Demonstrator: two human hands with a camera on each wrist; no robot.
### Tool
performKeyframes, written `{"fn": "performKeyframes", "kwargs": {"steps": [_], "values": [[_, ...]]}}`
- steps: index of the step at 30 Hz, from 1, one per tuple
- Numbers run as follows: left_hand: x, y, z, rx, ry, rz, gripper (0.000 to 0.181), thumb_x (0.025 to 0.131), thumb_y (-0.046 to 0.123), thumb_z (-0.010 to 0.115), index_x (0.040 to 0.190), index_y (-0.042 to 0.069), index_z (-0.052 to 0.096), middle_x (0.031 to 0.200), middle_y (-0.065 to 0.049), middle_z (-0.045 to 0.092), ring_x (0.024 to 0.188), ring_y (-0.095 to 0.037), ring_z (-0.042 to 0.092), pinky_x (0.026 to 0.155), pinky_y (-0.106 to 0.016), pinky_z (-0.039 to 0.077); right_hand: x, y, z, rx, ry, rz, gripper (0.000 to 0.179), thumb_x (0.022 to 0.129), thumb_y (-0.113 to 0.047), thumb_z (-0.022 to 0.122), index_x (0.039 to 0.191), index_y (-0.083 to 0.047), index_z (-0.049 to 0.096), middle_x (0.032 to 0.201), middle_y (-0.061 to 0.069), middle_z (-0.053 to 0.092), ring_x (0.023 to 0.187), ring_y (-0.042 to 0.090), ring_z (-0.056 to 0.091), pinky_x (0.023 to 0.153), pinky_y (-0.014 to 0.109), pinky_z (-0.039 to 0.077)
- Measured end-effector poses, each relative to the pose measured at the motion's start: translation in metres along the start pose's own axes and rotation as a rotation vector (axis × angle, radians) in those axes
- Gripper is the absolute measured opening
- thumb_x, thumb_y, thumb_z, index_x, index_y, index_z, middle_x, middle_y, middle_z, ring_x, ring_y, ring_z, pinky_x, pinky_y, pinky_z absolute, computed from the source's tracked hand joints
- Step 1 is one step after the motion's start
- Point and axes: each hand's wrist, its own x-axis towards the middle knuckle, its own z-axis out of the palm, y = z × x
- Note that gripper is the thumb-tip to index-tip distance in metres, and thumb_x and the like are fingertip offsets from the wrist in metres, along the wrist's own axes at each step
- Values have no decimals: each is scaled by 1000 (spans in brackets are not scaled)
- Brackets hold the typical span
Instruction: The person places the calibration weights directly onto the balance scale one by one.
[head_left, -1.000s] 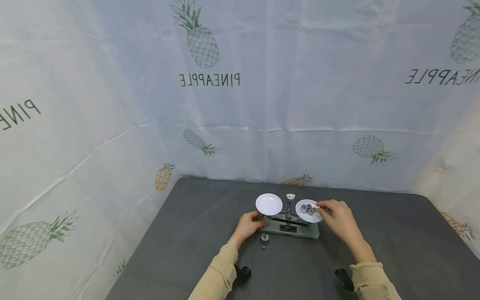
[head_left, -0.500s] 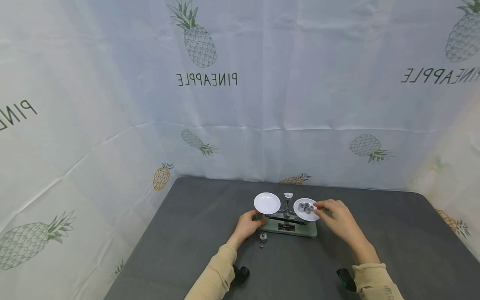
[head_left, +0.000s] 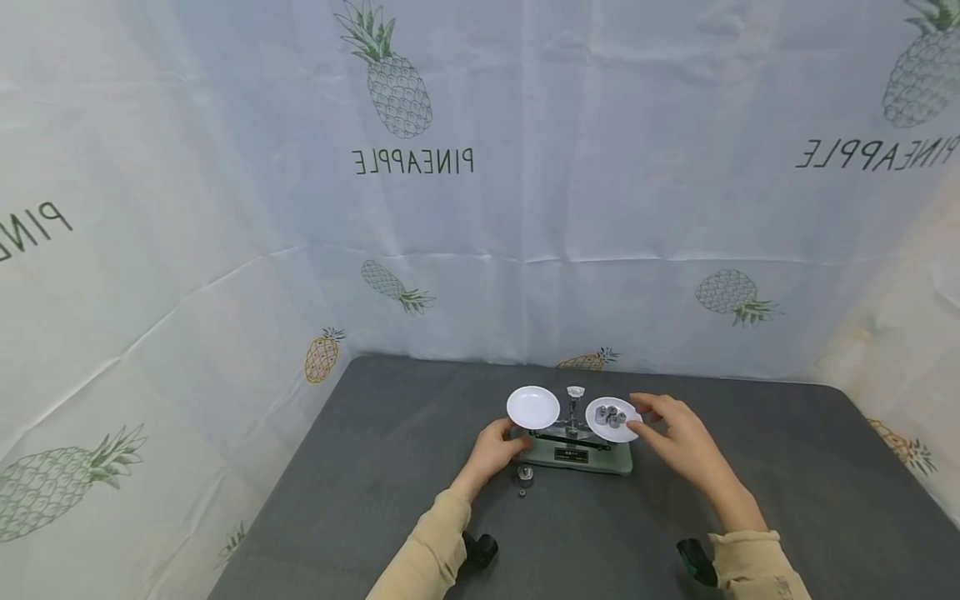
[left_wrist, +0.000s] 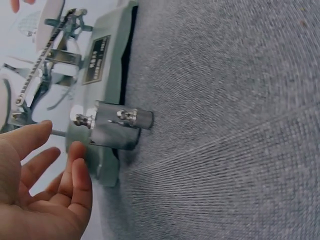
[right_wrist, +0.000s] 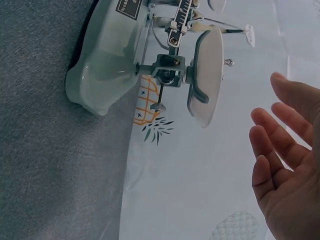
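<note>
A green balance scale (head_left: 585,457) stands on the dark table with two white pans. The left pan (head_left: 533,407) holds nothing; several small metal weights (head_left: 611,416) sit together on the right pan (head_left: 619,434). My left hand (head_left: 492,454) is at the left end of the base, its fingers loosely bent around that corner in the left wrist view. My right hand (head_left: 675,433) is beside the right pan's rim, thumb and fingers apart with nothing between them. In front of the base stand a larger metal weight (left_wrist: 116,127) and a smaller weight (left_wrist: 145,119).
A pale cloth (head_left: 525,208) printed with pineapples hangs behind and beside the table (head_left: 420,417). Dark wrist gear shows by the left sleeve (head_left: 431,537) and by the right sleeve (head_left: 757,562).
My right thumb and fingers have spread apart at the right pan's rim, and the hand has drawn slightly off the weights. My left hand stays at the scale's left end.
</note>
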Motion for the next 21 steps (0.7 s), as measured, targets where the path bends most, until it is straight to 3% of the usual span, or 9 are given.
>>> {"fn": "performKeyframes", "kwargs": {"steps": [5, 12, 16, 21], "values": [[-3, 2, -3, -7, 0, 12, 33, 82, 22, 68, 110, 4, 65, 106, -18, 59, 68, -7, 57, 59, -22, 44, -4, 5, 1, 5, 2, 10, 53, 86, -24, 67, 131, -3, 49, 107, 13, 59, 91, 28, 60, 74, 46, 48], [-9, 1, -8, -90, -18, -3, 39, 82, 23, 68, 114, 2, 62, 102, -20, 60, 69, -7, 58, 61, -22, 45, -10, 18, 4, 26, 17, 37, 58, 83, -25, 70, 132, -3, 47, 111, 13, 57, 85, 19, 56, 69, 34, 47], [-16, 0, -8, -113, -30, -28, 43, 83, 23, 67, 118, -1, 60, 104, -19, 59, 67, -5, 55, 60, -22, 44, -15, 29, 9, 63, -44, 82, 59, 83, -25, 71, 132, -4, 47, 116, 16, 55, 83, 14, 54, 63, 27, 43], [-24, -5, -7, -124, -38, -52, 39, 85, 22, 66, 118, 1, 61, 103, -17, 58, 64, -4, 53, 58, -21, 42, -20, 41, 18, 85, -121, 149, 59, 83, -22, 70, 133, -2, 46, 124, 20, 52, 82, 11, 53, 61, 26, 41]]}}
